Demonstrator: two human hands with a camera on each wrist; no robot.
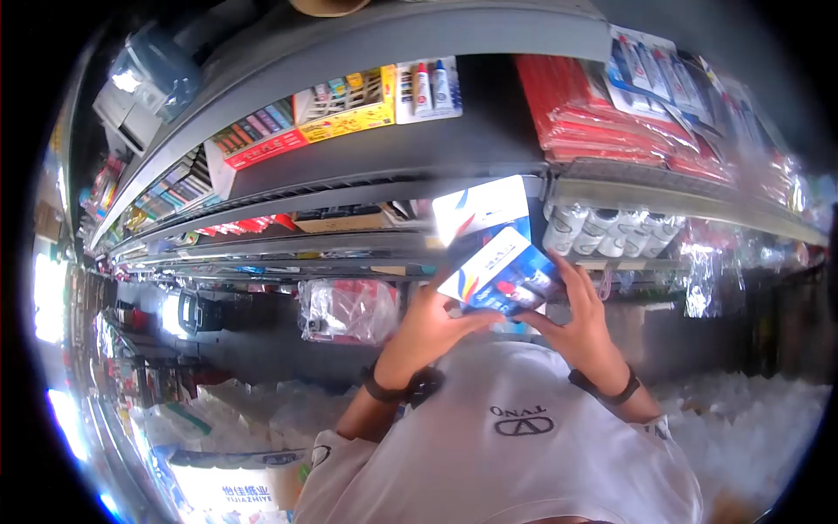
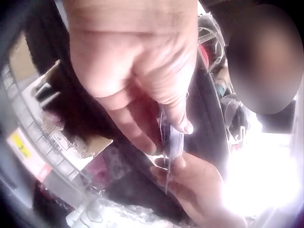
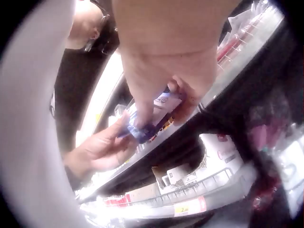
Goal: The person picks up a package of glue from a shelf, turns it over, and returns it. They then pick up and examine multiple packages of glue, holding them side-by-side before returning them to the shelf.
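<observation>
Two blue-and-white carded packs are held in front of the chest in the head view, the nearer pack [image 1: 499, 272] tilted and overlapping a farther pack [image 1: 482, 208]. The left hand [image 1: 429, 330] grips the near pack's lower left edge, thumb along the bottom. At its right edge the right hand [image 1: 580, 321] pinches it between thumb and fingers. The left wrist view shows the pack [image 2: 175, 142] edge-on between the left hand [image 2: 137, 71] and the other hand's fingers. In the right wrist view the right hand [image 3: 166, 76] holds the pack [image 3: 164, 107] from above.
Shelves run across the front, with a yellow box [image 1: 349, 118], a carded glue pack [image 1: 429, 90], red plastic-wrapped packets [image 1: 580, 122] and white cylindrical items [image 1: 611, 231]. A plastic-wrapped package [image 1: 349, 311] lies left of the hands. A white carton [image 1: 236, 485] stands at the lower left.
</observation>
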